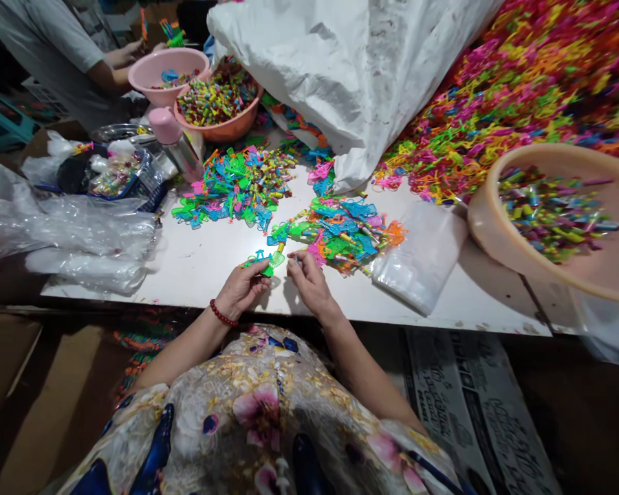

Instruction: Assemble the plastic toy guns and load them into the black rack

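Note:
My left hand (243, 287), with a red bead bracelet at the wrist, pinches small green and blue plastic pieces (268, 265) just above the front of the white table. My right hand (312, 282) is closed close beside it, thumb against fingers. A tiny object seems to show at its fingertips, too small to name. Just beyond both hands lies a pile of blue, green, pink and orange plastic pieces (343, 230) mixed with short coloured sticks. A second such pile (237, 180) spreads farther left.
Clear plastic bags (417, 258) lie to the right, before a large peach basin (547, 254) of small coloured sticks. A white sack (335, 62) and a big colourful heap (536, 89) fill the back. Left stand a pink-capped flask (178, 144) and basins; another person works beyond.

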{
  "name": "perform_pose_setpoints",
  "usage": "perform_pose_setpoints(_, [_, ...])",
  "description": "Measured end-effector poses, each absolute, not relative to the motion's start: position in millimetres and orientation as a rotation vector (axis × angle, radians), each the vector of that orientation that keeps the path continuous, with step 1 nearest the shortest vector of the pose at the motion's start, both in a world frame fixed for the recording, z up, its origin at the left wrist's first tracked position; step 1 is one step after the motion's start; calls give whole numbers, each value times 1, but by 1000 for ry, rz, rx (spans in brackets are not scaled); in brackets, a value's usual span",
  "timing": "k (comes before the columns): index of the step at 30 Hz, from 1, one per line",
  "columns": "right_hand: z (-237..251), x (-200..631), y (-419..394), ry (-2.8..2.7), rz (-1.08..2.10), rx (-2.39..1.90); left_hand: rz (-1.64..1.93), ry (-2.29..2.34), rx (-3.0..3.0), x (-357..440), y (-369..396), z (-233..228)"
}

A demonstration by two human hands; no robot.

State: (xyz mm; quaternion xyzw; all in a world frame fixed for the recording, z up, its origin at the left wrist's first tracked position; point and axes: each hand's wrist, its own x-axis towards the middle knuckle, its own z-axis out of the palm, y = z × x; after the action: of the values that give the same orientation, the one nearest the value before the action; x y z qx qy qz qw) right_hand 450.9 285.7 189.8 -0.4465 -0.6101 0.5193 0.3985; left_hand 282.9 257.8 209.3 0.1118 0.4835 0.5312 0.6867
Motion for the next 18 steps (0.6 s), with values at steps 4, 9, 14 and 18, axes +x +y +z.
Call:
perform_pose_setpoints(4, [196, 451, 270, -1710, 1162, -1074, 1251, 1138, 188, 284, 258, 209])
perform_pose_setpoints(9, [194, 449, 260, -1754, 1134, -994, 1291, 1184, 189, 288, 257, 212])
perform_pose_setpoints(14, [189, 448, 260, -1745, 1068, -960, 1292, 1182, 212, 291, 255, 214])
perform_pose_setpoints(18, [186, 449, 259, -1761, 991, -894, 1277, 1190, 193, 293, 254, 214])
